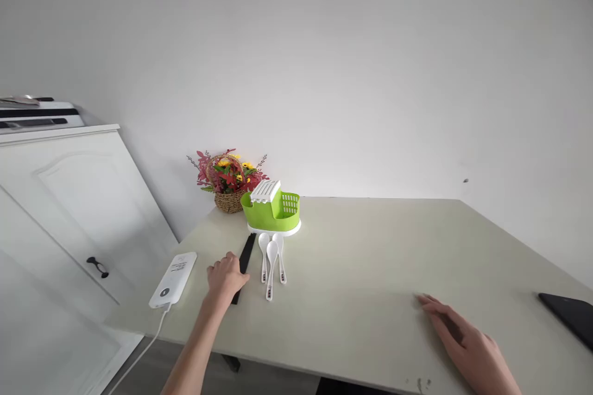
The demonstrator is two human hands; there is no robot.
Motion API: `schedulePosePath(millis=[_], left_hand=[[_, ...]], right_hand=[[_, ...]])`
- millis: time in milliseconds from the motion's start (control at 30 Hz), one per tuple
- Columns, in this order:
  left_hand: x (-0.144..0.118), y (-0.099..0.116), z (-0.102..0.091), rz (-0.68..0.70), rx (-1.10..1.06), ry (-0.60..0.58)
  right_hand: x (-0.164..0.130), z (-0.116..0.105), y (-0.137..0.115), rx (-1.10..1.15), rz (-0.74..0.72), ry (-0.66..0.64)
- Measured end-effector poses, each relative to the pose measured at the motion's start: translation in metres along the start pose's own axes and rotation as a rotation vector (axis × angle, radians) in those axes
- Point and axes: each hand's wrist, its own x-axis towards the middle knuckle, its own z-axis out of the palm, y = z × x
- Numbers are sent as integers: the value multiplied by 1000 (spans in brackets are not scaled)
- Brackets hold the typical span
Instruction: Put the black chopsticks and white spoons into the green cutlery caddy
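Observation:
My left hand [227, 275] is at a bundle of long black chopsticks [247, 251] lying on the table. Its fingers curl at the bundle's left side, and the thumb reaches across it. Just right of the chopsticks lie three white spoons [272, 250], bowls pointing away from me, handles towards me. Behind them stands a green utensil caddy [264, 217] with a white slatted top and a white base. My right hand [467, 342] rests on the table at the right, open and holding nothing, its fingers stretched out.
A flower basket [229, 202] stands behind the caddy. Left of my left hand lies a white power bank [173, 279] with a cable [155, 336] hanging over the edge. A white cabinet [83, 197] borders the table's left, and a black phone [567, 315] lies far right.

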Motion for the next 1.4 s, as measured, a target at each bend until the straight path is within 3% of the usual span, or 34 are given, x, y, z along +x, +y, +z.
schedulePosePath(millis=[700,1400], left_hand=[[13,1,-6,-21,-7,-86],[29,11,-10,4,44,-139]], right_hand=[[4,-2,5,-7,7,-42],[-1,-3,-5,-6,-24,16]])
